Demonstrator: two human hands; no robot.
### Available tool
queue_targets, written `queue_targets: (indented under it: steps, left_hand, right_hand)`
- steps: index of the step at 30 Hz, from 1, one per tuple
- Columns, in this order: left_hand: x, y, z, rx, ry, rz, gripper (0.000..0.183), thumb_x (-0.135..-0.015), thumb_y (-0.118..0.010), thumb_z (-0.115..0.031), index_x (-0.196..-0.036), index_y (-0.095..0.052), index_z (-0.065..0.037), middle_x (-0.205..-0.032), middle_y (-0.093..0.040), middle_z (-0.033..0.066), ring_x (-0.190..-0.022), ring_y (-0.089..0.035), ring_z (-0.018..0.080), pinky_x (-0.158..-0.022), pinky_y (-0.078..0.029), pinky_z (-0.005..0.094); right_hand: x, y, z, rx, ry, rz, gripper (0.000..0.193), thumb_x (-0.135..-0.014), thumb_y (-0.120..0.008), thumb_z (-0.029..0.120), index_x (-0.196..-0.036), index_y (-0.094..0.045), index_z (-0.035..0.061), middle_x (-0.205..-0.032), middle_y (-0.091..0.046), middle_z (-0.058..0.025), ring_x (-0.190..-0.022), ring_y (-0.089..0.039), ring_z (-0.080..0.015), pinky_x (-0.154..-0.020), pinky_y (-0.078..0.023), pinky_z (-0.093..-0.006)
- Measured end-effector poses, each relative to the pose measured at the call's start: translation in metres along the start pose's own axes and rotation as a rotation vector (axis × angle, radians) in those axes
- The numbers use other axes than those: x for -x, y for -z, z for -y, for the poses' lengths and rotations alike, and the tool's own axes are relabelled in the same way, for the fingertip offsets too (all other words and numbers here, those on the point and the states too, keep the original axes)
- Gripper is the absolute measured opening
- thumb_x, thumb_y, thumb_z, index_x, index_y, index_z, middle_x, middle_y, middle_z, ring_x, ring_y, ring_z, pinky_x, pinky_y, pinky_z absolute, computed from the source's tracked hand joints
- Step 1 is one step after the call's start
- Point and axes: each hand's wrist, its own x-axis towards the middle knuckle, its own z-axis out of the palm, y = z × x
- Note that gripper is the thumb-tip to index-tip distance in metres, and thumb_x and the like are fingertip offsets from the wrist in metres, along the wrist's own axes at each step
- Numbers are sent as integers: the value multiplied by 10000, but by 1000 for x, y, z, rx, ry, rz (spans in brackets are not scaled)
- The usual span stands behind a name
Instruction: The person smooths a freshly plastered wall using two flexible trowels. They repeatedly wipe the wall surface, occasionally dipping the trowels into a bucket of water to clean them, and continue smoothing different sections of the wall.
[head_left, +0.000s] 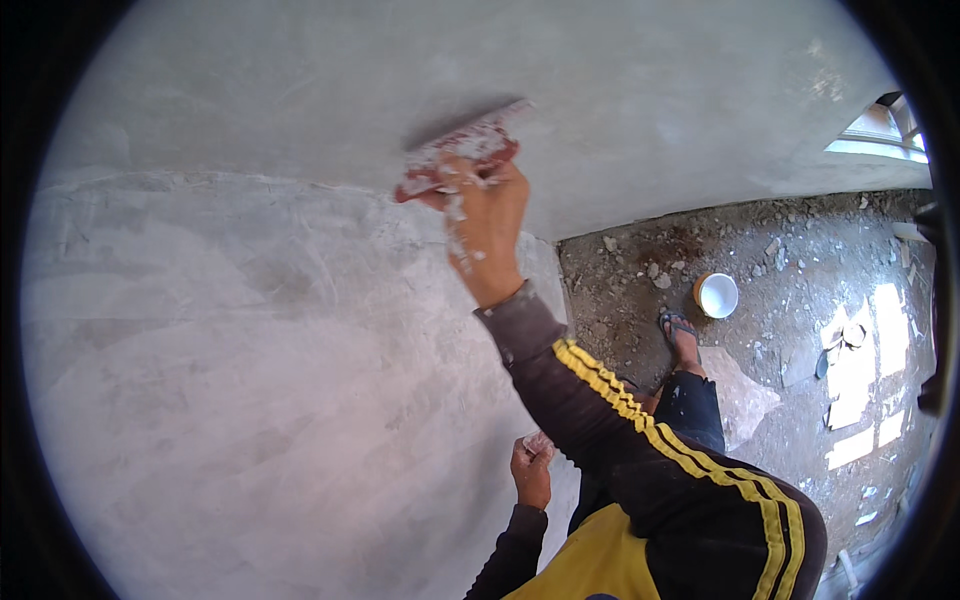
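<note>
My right hand (490, 225), smeared with white paste, is wrapped round a red putty spreader (490, 143). White paste coats much of the spreader, and its long edge lies against or very close to the grey wall (650, 110). Lower down, beside the paler wall (220, 380), my left hand (531, 472) is closed round a small reddish, paste-smeared piece (538, 443). That piece looks like another spreader, but most of it is hidden by my fingers and sleeve.
A white-lined bucket (717, 296) stands on the rubble-strewn floor (640, 255), near my sandalled foot (680, 335). A pale crumpled sheet (735, 395) lies behind the foot. Sunlit flat scraps (850, 375) are farther right. A window (880, 130) is at the upper right.
</note>
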Motion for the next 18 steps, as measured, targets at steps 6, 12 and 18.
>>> queue_targets:
  steps: [6,12,18]
  left_hand:
    - [0,-4,-6,45,-35,33,218,-907,-616,74,-1105,-583,-14,-1077,-672,58,-1002,-647,133,-930,-507,293]
    - [-10,-7,2,31,-4,47,237,-906,-605,79,-1126,-583,-6,-1085,-671,57,-1008,-649,142,-949,-510,305]
    - [-15,-16,-3,-15,21,87,239,-914,-586,81,-1137,-583,-8,-1103,-672,64,-1017,-649,143,-951,-516,311]
  right_hand:
    - [46,60,27,-159,-66,-10,142,-970,-624,29,-1080,-633,-60,-951,-706,-120,-817,-736,-224,-678,-660,-399]
    - [-31,232,-37,49,-328,-419,155,-977,-561,19,-1130,-567,-9,-998,-689,-124,-872,-743,-268,-707,-661,-403]
    - [-36,153,-9,-209,-55,-96,149,-971,-620,51,-1110,-629,-3,-930,-702,-97,-800,-699,-225,-683,-597,-350]
